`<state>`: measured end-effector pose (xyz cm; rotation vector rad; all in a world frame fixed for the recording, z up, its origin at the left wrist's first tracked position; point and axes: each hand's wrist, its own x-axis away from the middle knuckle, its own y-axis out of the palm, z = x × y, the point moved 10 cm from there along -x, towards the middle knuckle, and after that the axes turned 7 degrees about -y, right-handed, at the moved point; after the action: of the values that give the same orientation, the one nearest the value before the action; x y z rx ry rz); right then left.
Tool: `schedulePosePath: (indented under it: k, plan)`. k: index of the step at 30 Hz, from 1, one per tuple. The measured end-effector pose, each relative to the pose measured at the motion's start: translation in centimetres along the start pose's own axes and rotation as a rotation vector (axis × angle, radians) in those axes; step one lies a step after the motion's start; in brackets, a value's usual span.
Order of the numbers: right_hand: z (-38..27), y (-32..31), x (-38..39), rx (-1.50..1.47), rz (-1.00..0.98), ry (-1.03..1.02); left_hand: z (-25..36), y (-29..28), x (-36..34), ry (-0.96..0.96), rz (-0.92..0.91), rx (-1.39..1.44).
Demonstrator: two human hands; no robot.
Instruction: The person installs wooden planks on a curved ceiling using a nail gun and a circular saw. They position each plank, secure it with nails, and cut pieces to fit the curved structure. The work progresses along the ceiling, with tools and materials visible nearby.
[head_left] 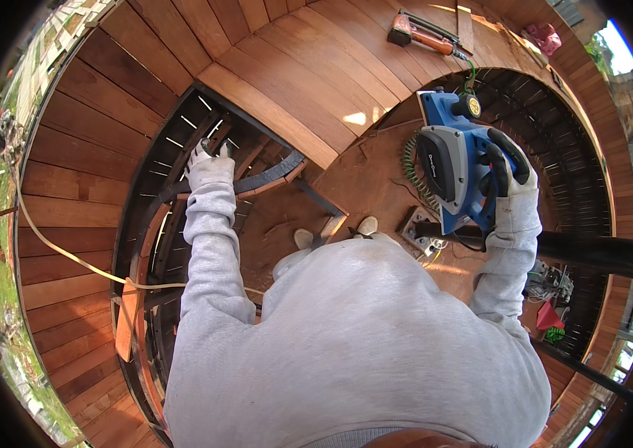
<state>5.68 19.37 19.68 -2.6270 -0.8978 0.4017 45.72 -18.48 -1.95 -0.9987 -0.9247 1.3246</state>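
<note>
My right hand, in a dark-fingered work glove, is wrapped round the rear handle of a blue electric planer with a grey side plate. I hold the planer up on the right, over the brown floor. On the left, my gloved left hand has its fingers apart and holds nothing. It is over the black curved metal frame, where no boards cover the bars; whether it touches the frame I cannot tell. The end of the reddish-brown wooden planking lies just beyond it.
An orange and black nail gun with a green coiled hose lies on the far planking. A pink bag or cloth is at the far right. A loose board and a pale cable are at left. A black pole crosses the right side.
</note>
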Motion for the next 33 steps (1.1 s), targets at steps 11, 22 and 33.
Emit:
schedulePosePath:
  k: [11,22,33]
  plan:
    - [12.2,-14.1,4.3,0.07,0.163,0.15,20.9,7.7,5.2,0.322,-0.133,-0.313]
    - [18.7,-18.1,-1.2,0.018,-0.013,0.038,19.2,10.3,27.4,0.348,-0.248,-0.163]
    - [18.9,-19.3,-8.7,0.052,-0.013,0.078,21.1,9.4,25.9,0.155,-0.287,0.292]
